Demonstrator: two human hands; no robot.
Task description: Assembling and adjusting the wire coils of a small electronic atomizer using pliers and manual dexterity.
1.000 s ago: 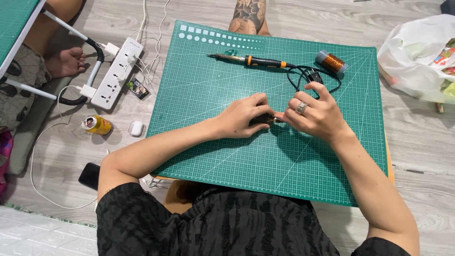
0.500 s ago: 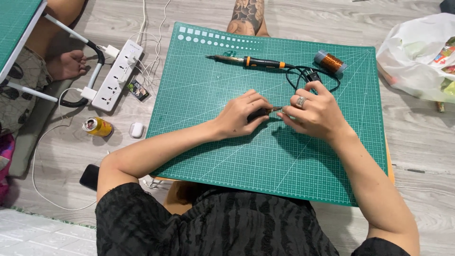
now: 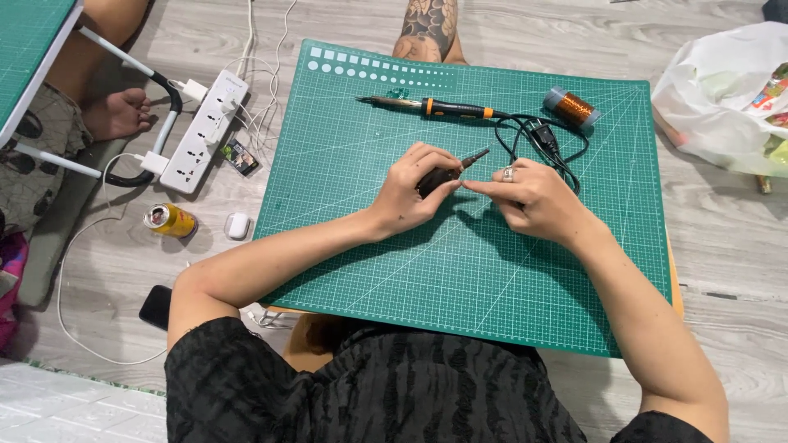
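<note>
The left hand (image 3: pixel 410 193) is clamped around the dark handle of a small pointed tool (image 3: pixel 451 170), fingers curled over it, so that only the brown tapered tip shows past the thumb, tilted up and to the right. The right hand (image 3: pixel 529 197), a ring on one finger, has its fingertips pinched together just beside that tip; whether they grip something tiny I cannot tell. Both hands hover low over the middle of the green cutting mat (image 3: pixel 345 246).

The tool looks light, stiff and slim, easy to turn in one hand. It seems best taken by the thick handle where the left hand already has it (the narrow tip looks the part most likely to bend or prick).

Farther up the mat lies a soldering iron (image 3: pixel 431 107) with an orange-and-black grip, its black cord (image 3: pixel 542 139) coiled just beyond the right hand, and a spool of copper wire (image 3: pixel 572 107) near the mat's far corner. Off the mat, on the floor, are a white power strip (image 3: pixel 205 131), a yellow can (image 3: pixel 170 220) and a white plastic bag (image 3: pixel 722 98).
</note>
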